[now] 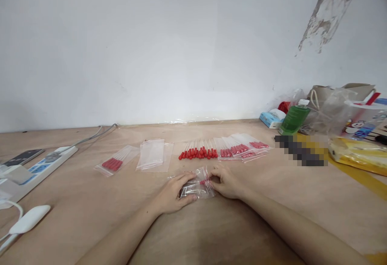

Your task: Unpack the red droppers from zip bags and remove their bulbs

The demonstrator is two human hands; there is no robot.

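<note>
A clear zip bag (198, 190) lies on the table between my two hands. My left hand (177, 192) rests along the bag's left side, thumb and fingers gripping its edges. At the bag's right end, where the red zip line runs, my right hand (226, 181) pinches a thin red-ended stick (204, 182) partly inside the bag. Its far end is hard to make out. Just beyond my hands lies a row of loose pale sticks with red bulb-like ends (198, 153). To their right, several filled zip bags (237, 150) overlap.
A stack of flat zip bags (151, 155) and one filled bag (113, 163) lie to the left. A power strip (42, 172) with cables sits far left. At right stand a green bottle (294, 117), a tissue pack (271, 118) and a lidded cup (358, 122).
</note>
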